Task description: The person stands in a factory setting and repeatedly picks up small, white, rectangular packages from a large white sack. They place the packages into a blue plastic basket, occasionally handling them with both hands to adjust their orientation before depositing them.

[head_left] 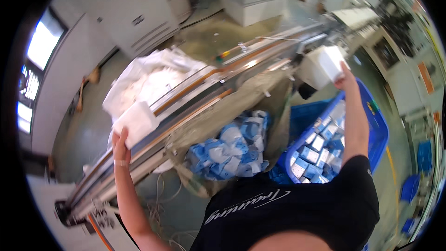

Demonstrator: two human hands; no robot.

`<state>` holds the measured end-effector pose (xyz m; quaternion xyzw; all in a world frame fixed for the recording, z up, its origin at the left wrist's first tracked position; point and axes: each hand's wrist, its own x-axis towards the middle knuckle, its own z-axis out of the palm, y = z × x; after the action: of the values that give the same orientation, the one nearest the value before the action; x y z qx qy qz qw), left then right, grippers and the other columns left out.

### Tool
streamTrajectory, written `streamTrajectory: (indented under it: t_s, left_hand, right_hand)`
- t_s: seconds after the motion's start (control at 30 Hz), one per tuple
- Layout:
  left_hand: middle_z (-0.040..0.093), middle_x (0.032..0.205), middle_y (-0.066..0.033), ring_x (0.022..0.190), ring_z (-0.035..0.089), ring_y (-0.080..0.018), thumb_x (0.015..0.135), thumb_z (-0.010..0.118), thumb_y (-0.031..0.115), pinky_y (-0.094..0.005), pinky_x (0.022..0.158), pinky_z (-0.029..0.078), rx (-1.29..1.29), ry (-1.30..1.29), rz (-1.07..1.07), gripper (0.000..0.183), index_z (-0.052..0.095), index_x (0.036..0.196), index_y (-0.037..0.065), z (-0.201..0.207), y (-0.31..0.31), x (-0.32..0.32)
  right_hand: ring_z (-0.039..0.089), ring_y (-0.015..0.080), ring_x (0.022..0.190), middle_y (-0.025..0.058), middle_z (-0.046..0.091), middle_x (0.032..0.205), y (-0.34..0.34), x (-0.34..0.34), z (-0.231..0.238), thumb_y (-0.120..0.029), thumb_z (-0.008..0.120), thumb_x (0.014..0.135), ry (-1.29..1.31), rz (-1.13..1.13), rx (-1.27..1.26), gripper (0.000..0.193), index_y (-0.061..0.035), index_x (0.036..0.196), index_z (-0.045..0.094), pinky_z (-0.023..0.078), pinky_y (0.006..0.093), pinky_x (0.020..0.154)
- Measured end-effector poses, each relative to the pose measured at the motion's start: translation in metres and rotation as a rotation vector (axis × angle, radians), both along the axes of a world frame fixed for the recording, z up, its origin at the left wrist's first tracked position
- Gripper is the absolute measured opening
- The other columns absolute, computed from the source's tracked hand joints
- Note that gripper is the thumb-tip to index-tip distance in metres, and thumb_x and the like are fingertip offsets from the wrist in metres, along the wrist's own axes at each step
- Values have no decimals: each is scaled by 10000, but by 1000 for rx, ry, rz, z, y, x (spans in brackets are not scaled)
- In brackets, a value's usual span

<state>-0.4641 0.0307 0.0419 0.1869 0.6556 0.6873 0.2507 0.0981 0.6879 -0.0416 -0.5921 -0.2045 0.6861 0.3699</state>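
At the left, my left hand (121, 148) grips the near corner of a white, soft-looking block (136, 123) over the conveyor rail (183, 100). My right hand (345, 77) reaches far right and is closed on the side of another white block (332, 63), at the rail's far end. A paler boxy shape (312, 69) adjoins that block; whether it is a separate thing I cannot tell. What the blocks are made of is too blurred to make out. The palm side of each hand is hidden.
A beige sack (211, 123) full of blue-and-white packets (227, 151) hangs before the rail. To its right stands a blue crate (382, 128) with several small packs (320, 146). Beyond the rail sits a white bag (114, 97). Grey cabinets (134, 14) stand behind.
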Motion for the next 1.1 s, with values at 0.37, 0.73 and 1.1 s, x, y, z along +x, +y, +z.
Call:
streamTrajectory:
  t_s: [0.37,0.73,1.1]
  left_hand:
    - [613,1042,-79,895,597,-166,804,697,243,-299,751,488,-920,-417,-277,453,505,1153,26,-94,-75,-109]
    - [548,809,-31,610,482,-140,741,760,213,-304,540,428,-762,-354,-208,657,391,1253,26,-111,-71,-117]
    - [561,772,-73,683,534,-167,804,549,602,-283,574,437,-1061,-127,-523,671,563,978,-46,-83,2,-92]
  right_hand:
    - [611,159,904,98,621,1003,-281,-294,155,-310,640,841,362,760,631,445,42,1096,544,501,287,793]
    - [567,226,998,136,564,1135,-397,-509,29,-282,710,791,171,1787,32,585,78,1180,461,482,345,840]
    - [561,206,969,165,560,1110,-303,-458,20,-706,657,616,-641,1993,274,986,7,1260,437,470,351,811]
